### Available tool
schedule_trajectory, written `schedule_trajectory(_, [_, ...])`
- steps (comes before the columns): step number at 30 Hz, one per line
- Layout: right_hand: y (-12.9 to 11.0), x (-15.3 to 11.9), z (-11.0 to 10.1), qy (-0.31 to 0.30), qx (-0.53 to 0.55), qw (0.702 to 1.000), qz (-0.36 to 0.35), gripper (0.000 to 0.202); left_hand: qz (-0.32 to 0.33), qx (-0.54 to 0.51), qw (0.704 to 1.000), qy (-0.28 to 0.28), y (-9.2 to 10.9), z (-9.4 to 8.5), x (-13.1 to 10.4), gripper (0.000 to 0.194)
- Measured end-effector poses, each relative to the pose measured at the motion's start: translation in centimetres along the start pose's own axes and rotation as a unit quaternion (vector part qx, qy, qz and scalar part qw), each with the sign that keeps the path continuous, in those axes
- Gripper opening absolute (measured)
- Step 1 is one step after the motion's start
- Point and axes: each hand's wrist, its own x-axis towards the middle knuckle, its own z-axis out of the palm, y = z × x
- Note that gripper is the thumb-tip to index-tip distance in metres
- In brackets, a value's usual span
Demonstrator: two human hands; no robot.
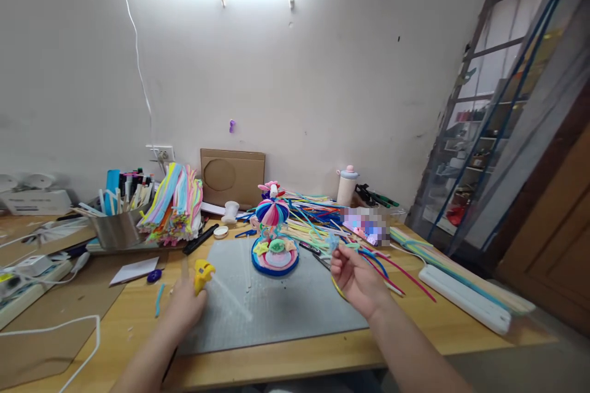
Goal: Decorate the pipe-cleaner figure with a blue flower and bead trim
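My left hand point(184, 304) is closed around a yellow hot glue gun point(203, 275) at the left edge of the grey mat point(295, 313). Between the thumb and fingers of my right hand point(354, 279) is a small light blue fuzzy piece point(333, 242), held up over the mat's right side; its exact shape is unclear. A pipe cleaner figure stands between the hands at the mat's back. It has a striped pink, blue and white dome point(272, 213) above a round base point(276, 269) edged in blue. A yellow star and a green shape lie on that base. Neither hand touches it.
Loose pipe cleaners point(318, 215) spread behind and right of the figure. Pipe cleaner bundles point(173, 202) and a metal container point(120, 230) of pens stand back left. A bottle point(346, 187) is at the back, a white power strip point(465, 301) at right, and a white cable point(96, 338) front left.
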Motion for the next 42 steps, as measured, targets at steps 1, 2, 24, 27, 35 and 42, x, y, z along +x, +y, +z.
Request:
schedule_trajectory(1, [-0.5, 0.0, 0.4, -0.005, -0.021, 0.999, -0.029, 0.016, -0.004, 0.024, 1.000, -0.008, -0.3, 0.3, 0.6, 0.011])
schedule_trajectory(2, [-0.9, -0.1, 0.9, -0.015, -0.040, 0.998, -0.055, 0.016, -0.009, 0.048, 0.999, -0.017, -0.5, 0.6, 1.1, 0.015])
schedule_trajectory(24, [1.4, -0.4, 5.7, -0.114, -0.281, 0.914, -0.270, 0.013, 0.042, 0.137, 0.989, 0.043, 3.0, 0.7, -1.2, 0.040])
schedule_trajectory(27, [1.8, -0.8, 5.5, -0.161, -0.407, 0.802, -0.406, 0.006, 0.128, -0.042, 0.988, 0.078, 7.0, -2.5, -3.5, 0.030])
schedule_trajectory(35, [2.2, -0.1, 6.4, -0.283, -0.557, 0.550, -0.554, 0.026, 0.234, -0.300, 0.925, 0.016, 16.7, -8.2, -4.6, 0.022])
schedule_trajectory(42, [1.3, 1.5, 7.9, -0.330, -0.575, 0.501, -0.556, 0.029, 0.191, -0.389, 0.899, -0.067, 17.3, -7.1, -1.5, 0.029])
